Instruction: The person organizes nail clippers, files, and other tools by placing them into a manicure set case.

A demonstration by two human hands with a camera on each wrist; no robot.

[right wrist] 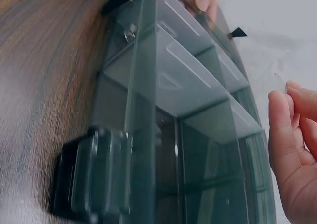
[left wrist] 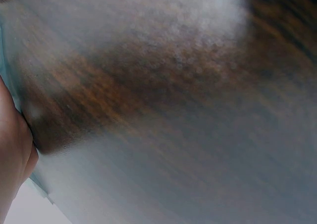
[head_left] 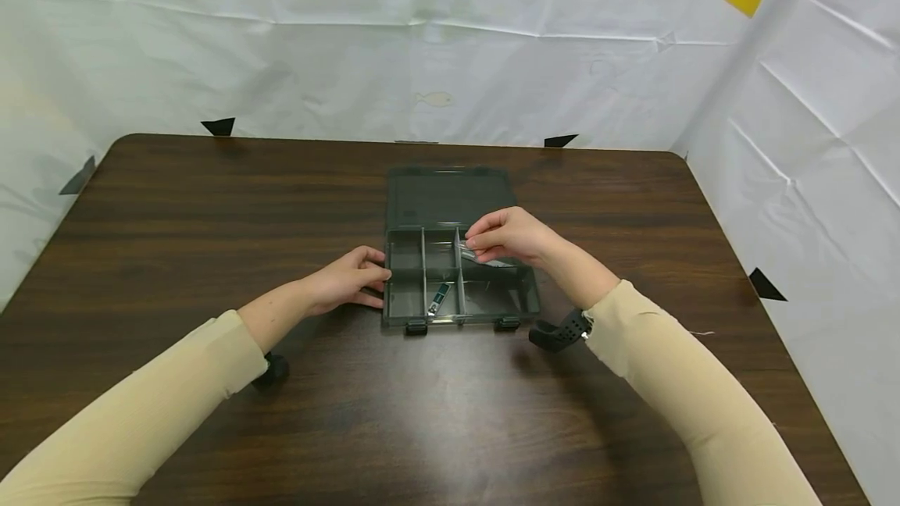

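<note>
White sheeting with yellow and black triangle markers backs a dark wood-grain counter [head_left: 176, 201]. Near the counter's middle sits a smoked-plastic compartment box [head_left: 422, 304], lid [head_left: 450, 195] folded flat behind it, two black latches on the near edge.

Left hand [head_left: 346, 281] rests against the box's left wall, fingers lightly curled on the rim and steadying it; the grip looks loose, not a clamp. The left wrist view is blurred wood and gives no finger detail.

Right hand [head_left: 508, 234] hovers over the box's right-hand section, thumb and fingertips pinching a small silvery, shiny item [head_left: 485, 258]. It is too small to name; possibly a clear packet. The grip is narrow, closed on that piece.

A nail clipper [head_left: 439, 299] lies in the centre-front compartment of the box.

Handling, judged: the pinched item seems light and thin, probably slick, so a fingertip pinch at its end suits it. The box looks like stiff, thin plastic, light enough to slide on the smooth counter unless braced at a side wall.

Obstacles: the box's upright dividers [right wrist: 198, 110] narrow each cell, so fingers have little room. The right wrist view shows the front latch [right wrist: 94, 177] sticking out at the box's near edge. A dark wrist strap [head_left: 562, 332] sits just right of the box's front corner.
</note>
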